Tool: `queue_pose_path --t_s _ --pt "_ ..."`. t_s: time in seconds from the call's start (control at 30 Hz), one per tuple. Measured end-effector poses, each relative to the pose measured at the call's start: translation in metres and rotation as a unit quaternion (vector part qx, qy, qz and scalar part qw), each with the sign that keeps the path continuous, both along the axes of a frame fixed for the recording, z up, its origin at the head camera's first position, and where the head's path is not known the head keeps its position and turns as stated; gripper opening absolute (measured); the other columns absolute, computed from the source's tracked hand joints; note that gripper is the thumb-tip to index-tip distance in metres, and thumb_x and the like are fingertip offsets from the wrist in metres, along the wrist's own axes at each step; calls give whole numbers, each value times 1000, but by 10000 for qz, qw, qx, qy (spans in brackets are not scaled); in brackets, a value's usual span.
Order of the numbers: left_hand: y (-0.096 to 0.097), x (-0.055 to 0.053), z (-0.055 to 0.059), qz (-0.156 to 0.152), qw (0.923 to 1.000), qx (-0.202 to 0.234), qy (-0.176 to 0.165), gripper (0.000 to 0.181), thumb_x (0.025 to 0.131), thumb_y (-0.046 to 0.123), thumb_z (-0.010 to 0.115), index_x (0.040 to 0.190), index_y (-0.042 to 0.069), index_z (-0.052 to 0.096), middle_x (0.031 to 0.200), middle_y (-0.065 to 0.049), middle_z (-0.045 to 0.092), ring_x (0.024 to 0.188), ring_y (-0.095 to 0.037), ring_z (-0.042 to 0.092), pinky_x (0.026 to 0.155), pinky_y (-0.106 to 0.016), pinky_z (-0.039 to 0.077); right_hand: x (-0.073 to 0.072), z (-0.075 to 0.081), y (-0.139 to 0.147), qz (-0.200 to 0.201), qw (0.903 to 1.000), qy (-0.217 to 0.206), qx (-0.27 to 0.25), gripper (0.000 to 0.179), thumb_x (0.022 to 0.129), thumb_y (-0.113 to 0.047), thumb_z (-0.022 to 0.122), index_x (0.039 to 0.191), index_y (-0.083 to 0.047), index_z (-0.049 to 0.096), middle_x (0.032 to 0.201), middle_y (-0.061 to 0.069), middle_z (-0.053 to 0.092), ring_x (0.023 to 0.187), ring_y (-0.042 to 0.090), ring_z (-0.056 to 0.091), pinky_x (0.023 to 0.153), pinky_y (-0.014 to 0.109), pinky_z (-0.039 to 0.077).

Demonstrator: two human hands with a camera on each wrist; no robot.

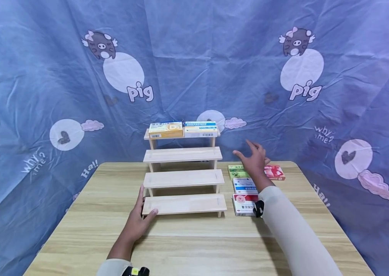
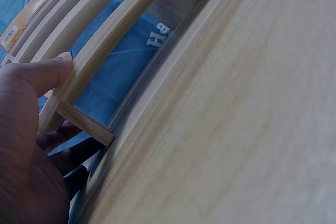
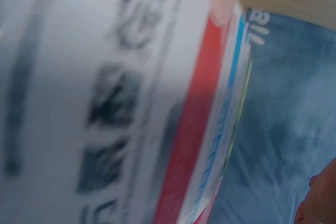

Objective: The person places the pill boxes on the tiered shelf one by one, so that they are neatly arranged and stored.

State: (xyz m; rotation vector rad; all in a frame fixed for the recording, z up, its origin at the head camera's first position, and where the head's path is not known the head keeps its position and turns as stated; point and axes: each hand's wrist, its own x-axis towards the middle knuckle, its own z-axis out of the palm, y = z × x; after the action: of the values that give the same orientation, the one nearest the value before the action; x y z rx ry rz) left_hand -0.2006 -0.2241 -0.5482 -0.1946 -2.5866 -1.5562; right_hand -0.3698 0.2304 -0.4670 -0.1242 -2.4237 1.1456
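A wooden four-step display rack [image 1: 184,178] stands mid-table. My left hand [image 1: 138,221] holds the left end of its lowest step, thumb on top, and the left wrist view shows the other fingers [image 2: 68,153] below the board by the leg. On the top step lie a yellow-orange medicine box [image 1: 165,130] and a white-blue one [image 1: 200,129]. Over the boxes right of the rack, my right hand [image 1: 255,160] hovers with thumb and fingers spread, holding nothing. Under and around it lie a green box [image 1: 235,171], a red box [image 1: 274,172], and a blue-white box [image 1: 244,185].
A white-and-red box [image 1: 243,207] sits nearest the front on the right, partly hidden by the wrist; it fills much of the right wrist view. Blue printed cloth [image 1: 194,57] hangs behind the wooden table [image 1: 194,245] and down both sides.
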Motion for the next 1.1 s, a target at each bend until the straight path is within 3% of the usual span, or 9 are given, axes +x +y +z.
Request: queue_pose_path --t_s 0.23,0.4,0.63,0.8,0.9,1.1 --pt "1 0 2 -1 10000 73 -25 109 106 26 74 177 34 -7 168 -30 44 150 -51 53 126 -67 38 4 -12 21 -129 9991 -346 -199 90 94 -65 78 166 -19 50 173 26 34 162 50 26 126 81 3" --pt "0 0 1 3 10000 43 -55 109 106 25 74 177 34 -8 169 -30 44 150 -50 53 126 -66 38 6 -20 33 -242 9964 -684 -437 91 95 -65 78 167 -18 49 175 26 31 163 50 24 128 79 6" --pt "-1 -1 2 6 10000 1 15 109 105 24 75 178 29 -6 168 -29 46 149 -50 54 125 -65 39 4 -20 46 -373 9922 -1029 -594 98 91 -72 77 168 -20 46 178 25 25 166 51 17 127 84 -4" --pt "-2 0 1 45 10000 -30 52 109 104 23 76 178 23 -4 167 -29 47 148 -49 56 124 -65 41 8 -20 54 -484 9870 -1314 -788 99 90 -75 76 170 -27 43 182 19 17 162 57 15 124 84 12" --pt "-2 0 0 44 10000 -38 30 109 105 24 75 178 26 -5 167 -30 47 149 -50 54 124 -66 40 10 -19 60 -557 9856 -1392 -781 96 92 -72 76 170 -26 43 182 20 15 160 58 16 121 83 18" --pt "-2 -2 -1 46 10000 -42 52 110 104 25 76 177 36 -6 167 -29 47 151 -49 52 127 -65 37 14 -19 76 -484 9859 -1418 -743 96 96 -69 73 171 -20 39 182 26 13 166 53 10 125 87 -1"
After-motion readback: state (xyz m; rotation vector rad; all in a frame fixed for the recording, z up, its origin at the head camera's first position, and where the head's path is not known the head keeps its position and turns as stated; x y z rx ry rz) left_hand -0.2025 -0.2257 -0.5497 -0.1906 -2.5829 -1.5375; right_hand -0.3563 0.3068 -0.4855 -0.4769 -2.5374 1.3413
